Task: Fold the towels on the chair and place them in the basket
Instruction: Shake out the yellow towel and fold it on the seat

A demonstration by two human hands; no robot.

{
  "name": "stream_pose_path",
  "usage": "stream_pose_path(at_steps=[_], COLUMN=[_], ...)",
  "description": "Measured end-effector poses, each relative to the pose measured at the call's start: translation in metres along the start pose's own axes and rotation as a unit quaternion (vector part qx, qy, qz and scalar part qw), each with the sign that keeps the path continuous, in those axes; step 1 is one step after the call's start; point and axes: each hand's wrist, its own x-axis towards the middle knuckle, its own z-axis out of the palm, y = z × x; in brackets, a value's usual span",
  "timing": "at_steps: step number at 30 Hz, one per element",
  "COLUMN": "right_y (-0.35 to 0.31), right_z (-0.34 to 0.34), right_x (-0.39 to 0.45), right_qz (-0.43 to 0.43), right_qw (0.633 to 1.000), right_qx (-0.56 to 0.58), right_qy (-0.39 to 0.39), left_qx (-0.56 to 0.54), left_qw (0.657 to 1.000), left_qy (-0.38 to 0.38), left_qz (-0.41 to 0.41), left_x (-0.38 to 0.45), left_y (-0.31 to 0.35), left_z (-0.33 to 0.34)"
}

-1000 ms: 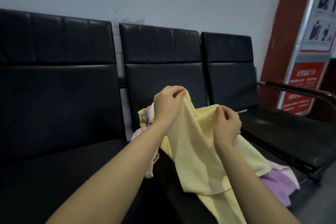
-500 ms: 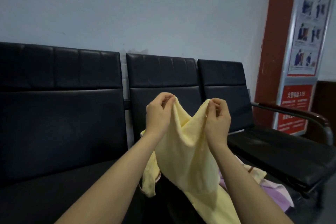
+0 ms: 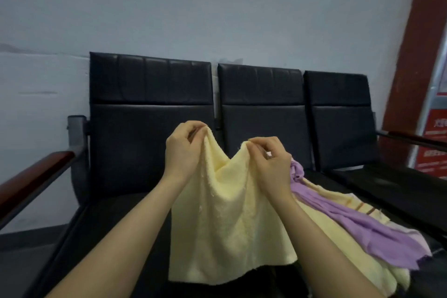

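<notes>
A pale yellow towel [image 3: 227, 222] hangs in front of me over the black chair seats. My left hand [image 3: 185, 152] pinches its upper left corner and my right hand [image 3: 268, 164] pinches its upper edge a little to the right, so the cloth sags between them. Behind my right hand a purple towel [image 3: 350, 222] lies draped over the middle seat, with another yellow towel [image 3: 358, 254] under it and a striped cream one [image 3: 358, 205] beside it. No basket is in view.
A row of three black padded chairs [image 3: 150, 109] stands against a pale wall. A wooden armrest [image 3: 31, 176] juts out at the left, another armrest [image 3: 418, 139] at the right. A red pillar and a red sign [image 3: 435, 143] stand at far right.
Both hands lifted the yellow towel clear of the pile and drew a little apart along its top edge. The view swung left, showing the left armrest and more of the purple towel.
</notes>
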Motion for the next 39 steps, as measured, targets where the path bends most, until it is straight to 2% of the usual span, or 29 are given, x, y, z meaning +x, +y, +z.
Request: stream_pose_path(at_steps=[5,9,12,16,19,21,23,26,29,32,34,36,38,39], right_y=[0.0,0.01,0.027,0.058,0.08,0.095,0.109,0.121,0.129,0.136,0.139,0.138,0.133,0.13], right_z=[0.027,0.042,0.044,0.03,0.021,0.021,0.023,0.033,0.052,0.073,0.084,0.091,0.09,0.088], right_x=[-0.057,-0.096,-0.117,-0.132,-0.137,-0.144,-0.151,-0.149,-0.142,-0.138,-0.134,-0.129,-0.126,-0.127], right_qz=[0.014,0.044,0.112,0.152,0.174,0.195,0.186,0.171,0.145,0.146,0.153,0.156,0.152,0.142], right_qw=[0.993,0.972,0.959,0.942,0.874,0.814,0.773,0.761,0.746,0.764,0.764,0.764,0.796,0.818], right_qx=[0.02,0.016,0.011,-0.119,-0.269,-0.324,-0.35,-0.356,-0.363,-0.327,-0.31,-0.301,-0.283,-0.273], right_qy=[-0.119,-0.232,-0.261,-0.274,-0.365,-0.441,-0.494,-0.514,-0.54,-0.537,-0.545,-0.548,-0.513,-0.487], left_qx=[0.059,0.181,0.276,0.334,0.368,0.395,0.41,0.435,0.481,0.499,0.493,0.467,0.452,0.461], left_qw=[0.997,0.982,0.955,0.91,0.86,0.811,0.78,0.762,0.747,0.746,0.763,0.799,0.831,0.836], left_qy=[0.008,-0.015,-0.087,-0.22,-0.334,-0.419,-0.46,-0.458,-0.437,-0.417,-0.389,-0.338,-0.261,-0.229], left_qz=[-0.05,-0.057,-0.069,-0.111,-0.114,-0.101,-0.107,-0.14,-0.139,-0.144,-0.151,-0.171,-0.191,-0.192], left_x=[-0.045,-0.079,-0.102,-0.121,-0.129,-0.137,-0.143,-0.145,-0.142,-0.138,-0.137,-0.136,-0.133,-0.131], left_y=[-0.037,-0.074,-0.095,-0.117,-0.129,-0.139,-0.151,-0.167,-0.174,-0.179,-0.182,-0.185,-0.186,-0.186], left_z=[-0.055,-0.083,-0.09,-0.082,-0.068,-0.061,-0.058,-0.062,-0.069,-0.078,-0.084,-0.09,-0.093,-0.094])
